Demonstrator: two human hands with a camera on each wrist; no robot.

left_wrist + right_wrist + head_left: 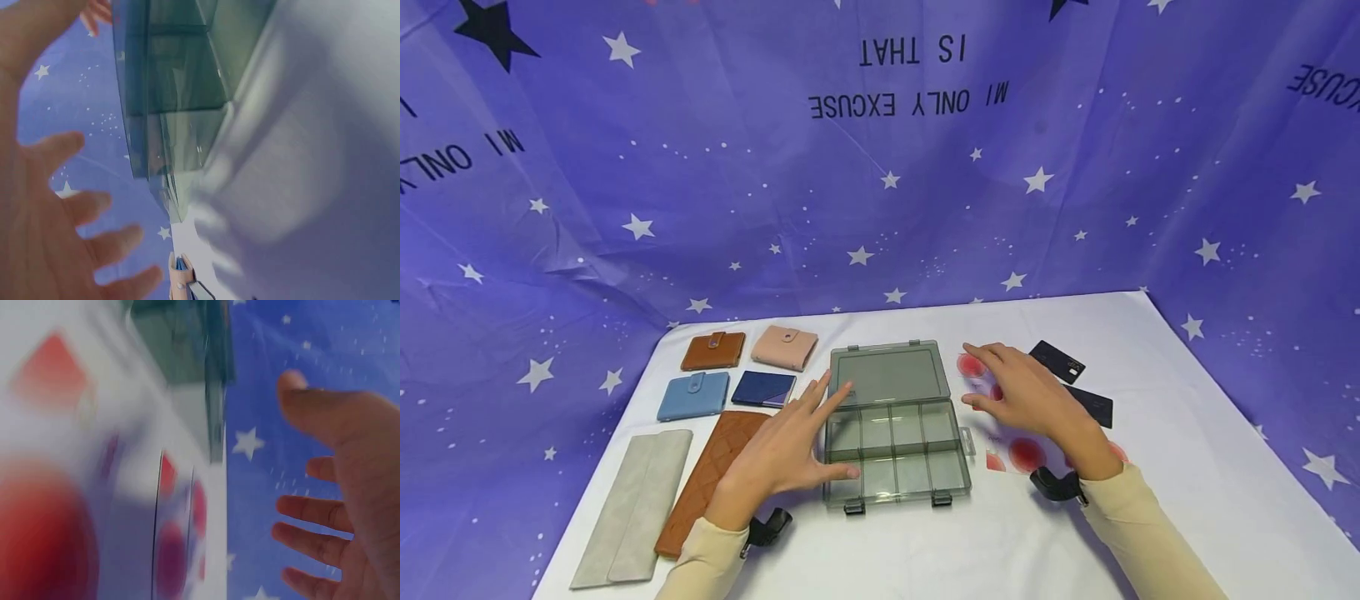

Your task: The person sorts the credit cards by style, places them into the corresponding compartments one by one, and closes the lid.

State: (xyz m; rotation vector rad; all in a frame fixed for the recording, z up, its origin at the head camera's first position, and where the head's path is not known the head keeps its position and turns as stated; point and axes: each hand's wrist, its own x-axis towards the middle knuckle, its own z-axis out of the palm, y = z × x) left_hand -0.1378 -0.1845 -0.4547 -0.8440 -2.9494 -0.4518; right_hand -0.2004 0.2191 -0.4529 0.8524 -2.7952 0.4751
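Hovering seems to be your step now: your left hand point(784, 454) and right hand point(1024, 393) have fingers spread apart, holding nothing. The see-through box point(895, 429) sits between them (its lid point(891, 375) lies open); gripping it would call for curling fingers inward.

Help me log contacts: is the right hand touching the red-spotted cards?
Apart. The right wrist view shows it plainly: a strip of starry backdrop separates the right hand from the red-spotted cards.

Smoky grey-green box point(889, 373), red-spotted white cards point(1027, 455), plain black cards point(1096, 408), white-starred purple backdrop point(820, 167)
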